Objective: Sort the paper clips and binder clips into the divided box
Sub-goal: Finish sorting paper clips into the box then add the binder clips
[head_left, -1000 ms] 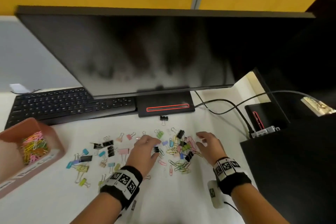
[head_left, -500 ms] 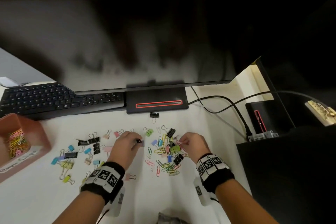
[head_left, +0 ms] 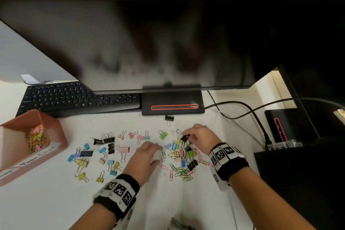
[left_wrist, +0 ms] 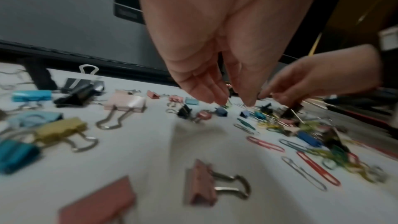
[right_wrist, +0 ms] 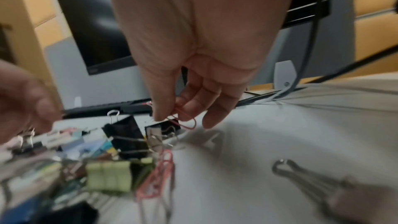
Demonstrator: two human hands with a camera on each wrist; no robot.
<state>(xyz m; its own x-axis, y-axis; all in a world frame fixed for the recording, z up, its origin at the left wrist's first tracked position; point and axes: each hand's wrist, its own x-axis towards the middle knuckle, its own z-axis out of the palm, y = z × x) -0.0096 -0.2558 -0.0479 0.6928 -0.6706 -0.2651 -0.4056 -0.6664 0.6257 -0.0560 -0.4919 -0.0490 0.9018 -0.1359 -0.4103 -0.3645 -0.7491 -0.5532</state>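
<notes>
A mixed pile of coloured paper clips and binder clips lies on the white desk in front of the monitor stand. More binder clips are spread out to its left. The reddish divided box stands at the far left, with paper clips in one compartment. My left hand hovers at the pile's left edge with relaxed fingers pointing down and holding nothing. My right hand is over the pile's far side and pinches a pink paper clip just above a black binder clip.
A large dark monitor overhangs the desk, its stand base just behind the clips. One black binder clip lies by that base. A black keyboard sits behind the box. Cables and black equipment crowd the right side.
The left hand's fingers, bunched together half a second ago, have relaxed. The right hand has shifted to the pile's far side and now pinches a pink paper clip.
</notes>
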